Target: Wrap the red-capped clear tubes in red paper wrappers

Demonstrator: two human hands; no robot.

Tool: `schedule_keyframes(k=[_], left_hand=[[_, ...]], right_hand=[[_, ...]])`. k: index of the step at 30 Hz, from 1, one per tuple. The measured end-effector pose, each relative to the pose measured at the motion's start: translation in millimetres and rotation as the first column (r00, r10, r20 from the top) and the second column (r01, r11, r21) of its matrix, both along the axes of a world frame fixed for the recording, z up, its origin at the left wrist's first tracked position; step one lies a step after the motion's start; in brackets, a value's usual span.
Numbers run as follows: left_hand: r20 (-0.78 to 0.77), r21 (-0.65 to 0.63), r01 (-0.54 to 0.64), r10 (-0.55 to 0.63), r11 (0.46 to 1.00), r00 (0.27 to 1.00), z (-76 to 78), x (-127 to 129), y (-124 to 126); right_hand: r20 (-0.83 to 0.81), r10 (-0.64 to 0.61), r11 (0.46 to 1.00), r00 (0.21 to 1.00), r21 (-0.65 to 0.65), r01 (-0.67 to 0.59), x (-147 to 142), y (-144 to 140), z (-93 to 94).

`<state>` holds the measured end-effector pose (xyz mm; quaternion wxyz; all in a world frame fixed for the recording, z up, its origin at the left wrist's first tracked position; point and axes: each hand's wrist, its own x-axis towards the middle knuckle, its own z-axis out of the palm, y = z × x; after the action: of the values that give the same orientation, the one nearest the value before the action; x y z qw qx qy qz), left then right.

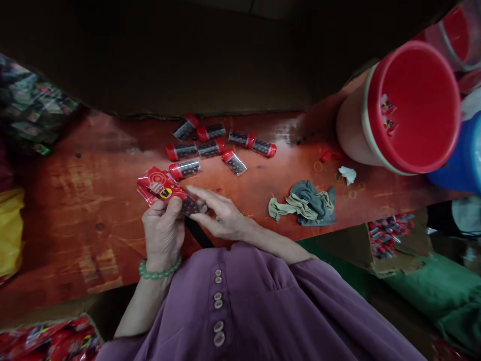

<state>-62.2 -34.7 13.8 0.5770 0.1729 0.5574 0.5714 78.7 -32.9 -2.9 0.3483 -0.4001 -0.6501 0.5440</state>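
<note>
— At table centre: left hand (pixel 163 230) clenched on red packet (pixel 160 186), right hand (pixel 221 215) pinching a dark-filled vial (pixel 191 205) against it. Risk?

— Could slip, likely rolling toward loose red-capped vials (pixel 210 145) at 12 o'clock. Worn red table (pixel 75 200); rag (pixel 304 203) at 3; red bucket (pixel 409 108) at 2.
</note>
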Motion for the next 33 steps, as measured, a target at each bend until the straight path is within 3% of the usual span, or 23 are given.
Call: schedule_keyframes(k=[2,4,9,14,16,19,22,25,29,31,33], left_hand=[[0.001,0.015,0.029,-0.029,0.999,1.000,1.9,0,-1],[0.007,0.057,0.067,-0.067,0.996,0.998,3.3,0,-1],[0.035,0.144,0.194,-0.201,0.970,0.979,4.0,-5,0],[0.035,0.073,0.092,-0.095,0.993,0.995,5.7,-3,0],[0.044,0.047,0.069,-0.071,0.997,0.997,5.3,0,0],[0.088,0.060,0.081,-0.086,0.995,0.992,2.9,4,-1],[0.140,0.100,0.065,-0.079,0.993,0.987,3.0,6,-6],[0.157,0.093,0.081,-0.095,0.992,0.983,7.2,9,-13],[0.190,0.032,0.123,-0.127,0.992,0.974,10.8,14,-25],[0.206,0.007,0.112,-0.111,0.994,0.972,10.4,16,-31],[0.211,-0.005,0.116,-0.112,0.993,0.971,10.2,16,-37]], right_hand=[[-0.116,0.021,0.986,0.993,-0.165,-0.040,2,1,0.1],[-0.179,0.012,0.969,0.984,-0.239,-0.056,4,3,1.7],[-0.075,-0.072,0.997,0.995,-0.039,0.069,3,5,7.3],[-0.197,-0.041,0.975,0.980,-0.222,-0.004,0,-2,5.8],[-0.164,-0.040,0.989,0.986,-0.147,0.015,2,-5,5.3],[-0.056,-0.061,0.993,0.997,0.098,0.067,6,-6,5.9],[-0.059,-0.068,0.981,0.996,0.179,0.077,9,-8,7.0],[-0.096,-0.049,0.995,0.994,0.077,0.056,9,-13,7.2],[-0.257,-0.106,0.965,0.961,-0.261,0.037,7,-18,5.6],[-0.273,-0.139,0.959,0.952,-0.278,0.060,8,-18,3.4],[-0.256,-0.128,0.976,0.958,-0.206,0.075,8,-17,0.4]])
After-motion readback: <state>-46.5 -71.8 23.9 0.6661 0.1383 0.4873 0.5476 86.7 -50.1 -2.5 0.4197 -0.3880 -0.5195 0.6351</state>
